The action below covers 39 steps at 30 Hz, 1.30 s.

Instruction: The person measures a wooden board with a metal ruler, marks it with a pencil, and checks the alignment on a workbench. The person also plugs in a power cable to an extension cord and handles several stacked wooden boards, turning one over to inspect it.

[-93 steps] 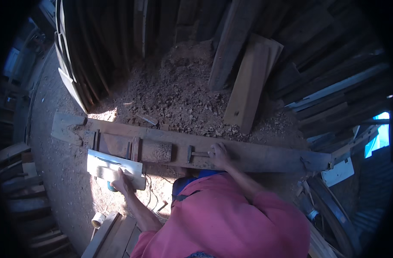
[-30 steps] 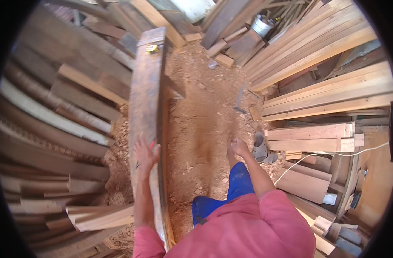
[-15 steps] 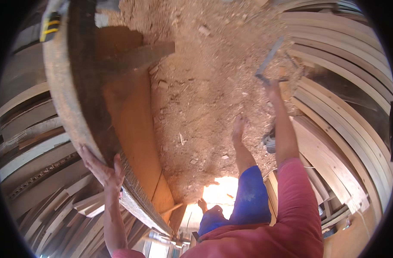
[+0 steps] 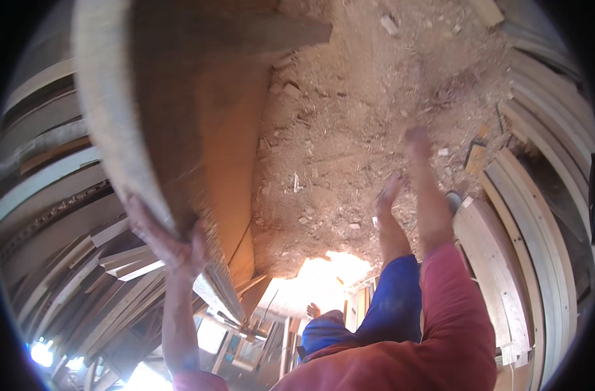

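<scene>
My left hand rests on the edge of a long wooden workbench, its fingers stretched along the pale top and the thumb apart at the darker side. My right hand reaches down over the floor, away from the bench. Motion smears its fingers, and no tool can be made out in it. A small wood block, light with a dark side, lies beyond that hand, beside the stacked boards.
Sawdust and wood scraps cover the floor. Long boards are stacked at the right, and more timber lies at the left. An orange-brown panel stands below the bench top. My bare foot is near my right hand.
Earlier my right hand held a carpenter's square with a long metal blade; the square is no longer discernible. My view has shifted, and the tape measure on the bench has left it.
</scene>
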Each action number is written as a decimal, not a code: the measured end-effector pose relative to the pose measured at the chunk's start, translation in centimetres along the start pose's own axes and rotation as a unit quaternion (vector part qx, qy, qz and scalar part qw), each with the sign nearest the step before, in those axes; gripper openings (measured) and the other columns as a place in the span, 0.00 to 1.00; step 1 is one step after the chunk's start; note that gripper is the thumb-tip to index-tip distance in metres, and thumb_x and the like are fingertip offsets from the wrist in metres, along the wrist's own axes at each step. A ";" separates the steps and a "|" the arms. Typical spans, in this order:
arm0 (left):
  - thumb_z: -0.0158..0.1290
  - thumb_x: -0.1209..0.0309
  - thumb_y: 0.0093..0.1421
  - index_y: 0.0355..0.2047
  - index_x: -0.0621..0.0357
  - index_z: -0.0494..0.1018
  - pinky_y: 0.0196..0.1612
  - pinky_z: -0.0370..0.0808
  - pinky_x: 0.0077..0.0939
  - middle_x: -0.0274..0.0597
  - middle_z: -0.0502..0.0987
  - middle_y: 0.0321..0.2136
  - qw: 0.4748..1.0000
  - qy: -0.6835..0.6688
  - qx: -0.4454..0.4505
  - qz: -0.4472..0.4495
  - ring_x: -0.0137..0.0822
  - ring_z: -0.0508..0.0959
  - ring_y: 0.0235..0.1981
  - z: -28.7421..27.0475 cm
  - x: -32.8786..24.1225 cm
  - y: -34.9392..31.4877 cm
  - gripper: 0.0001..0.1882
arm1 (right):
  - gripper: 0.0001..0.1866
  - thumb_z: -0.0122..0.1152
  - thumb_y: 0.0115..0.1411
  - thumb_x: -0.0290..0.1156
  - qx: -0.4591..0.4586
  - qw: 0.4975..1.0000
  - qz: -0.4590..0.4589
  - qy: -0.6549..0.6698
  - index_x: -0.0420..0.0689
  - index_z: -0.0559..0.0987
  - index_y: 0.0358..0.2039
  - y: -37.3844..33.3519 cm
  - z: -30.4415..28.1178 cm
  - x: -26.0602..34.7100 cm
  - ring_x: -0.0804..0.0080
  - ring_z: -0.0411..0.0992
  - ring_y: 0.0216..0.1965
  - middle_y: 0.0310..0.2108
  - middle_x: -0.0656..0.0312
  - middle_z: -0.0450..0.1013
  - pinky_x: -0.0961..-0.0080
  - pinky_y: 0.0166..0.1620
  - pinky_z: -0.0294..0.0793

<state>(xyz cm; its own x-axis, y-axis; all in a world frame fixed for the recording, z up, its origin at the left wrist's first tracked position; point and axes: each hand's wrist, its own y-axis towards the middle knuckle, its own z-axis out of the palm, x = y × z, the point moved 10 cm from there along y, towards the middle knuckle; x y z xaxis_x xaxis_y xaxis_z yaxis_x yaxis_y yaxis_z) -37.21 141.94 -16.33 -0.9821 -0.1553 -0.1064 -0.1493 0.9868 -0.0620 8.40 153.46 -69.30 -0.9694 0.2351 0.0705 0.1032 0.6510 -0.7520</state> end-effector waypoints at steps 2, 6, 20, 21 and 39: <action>0.64 0.60 0.55 0.74 0.61 0.34 0.73 0.43 0.64 0.69 0.41 0.73 0.992 -0.007 0.037 -0.124 0.66 0.39 0.75 0.9 1.4 -0.2 0.60 | 0.27 0.43 0.70 0.55 0.037 0.999 -0.011 -0.011 0.46 0.81 0.48 -6.8 1.8 0.7 0.44 0.77 0.51 0.48 0.48 0.80 0.47 0.56 0.71; 0.65 0.63 0.52 0.73 0.68 0.36 0.74 0.37 0.59 0.71 0.38 0.73 0.987 0.011 0.028 -0.158 0.66 0.37 0.75 -0.6 0.9 -2.5 0.60 | 0.31 0.39 0.70 0.59 0.031 0.992 -0.102 -0.067 0.48 0.83 0.50 -22.2 1.6 3.3 0.37 0.65 0.62 0.52 0.43 0.76 0.39 0.66 0.56; 0.51 0.53 0.68 0.63 0.62 0.68 0.63 0.70 0.39 0.56 0.74 0.60 0.762 -0.570 0.085 -0.295 0.49 0.74 0.61 3.9 -18.9 -33.4 0.31 | 0.06 0.50 0.64 0.28 -0.186 0.904 -0.369 0.112 0.41 0.74 0.36 -41.0 -31.6 5.2 0.51 0.78 0.26 0.26 0.48 0.76 0.55 0.32 0.76; 0.53 0.56 0.69 0.68 0.61 0.62 0.65 0.70 0.39 0.53 0.72 0.62 0.788 -0.530 0.147 -0.278 0.46 0.73 0.62 6.6 -21.7 -36.6 0.33 | 0.07 0.48 0.65 0.27 -0.180 0.908 -0.344 0.158 0.41 0.75 0.37 -41.1 -35.2 3.3 0.55 0.77 0.24 0.26 0.49 0.76 0.57 0.30 0.77; 0.55 0.54 0.63 0.59 0.67 0.71 0.58 0.75 0.40 0.62 0.78 0.54 0.356 -0.489 -0.280 -0.745 0.52 0.78 0.57 4.5 -25.1 -100.9 0.32 | 0.17 0.47 0.70 0.30 0.131 0.626 -0.759 -0.124 0.37 0.77 0.53 -101.2 1.6 21.2 0.65 0.77 0.29 0.24 0.57 0.75 0.64 0.37 0.74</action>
<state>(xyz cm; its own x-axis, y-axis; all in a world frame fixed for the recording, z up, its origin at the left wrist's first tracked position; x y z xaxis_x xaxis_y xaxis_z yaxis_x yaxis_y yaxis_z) 2.98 46.04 -11.91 0.7048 -0.1971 -0.6815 -0.6900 -0.4136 -0.5940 -22.98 91.40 7.23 0.0847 -0.6515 0.7539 -0.9868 -0.1594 -0.0269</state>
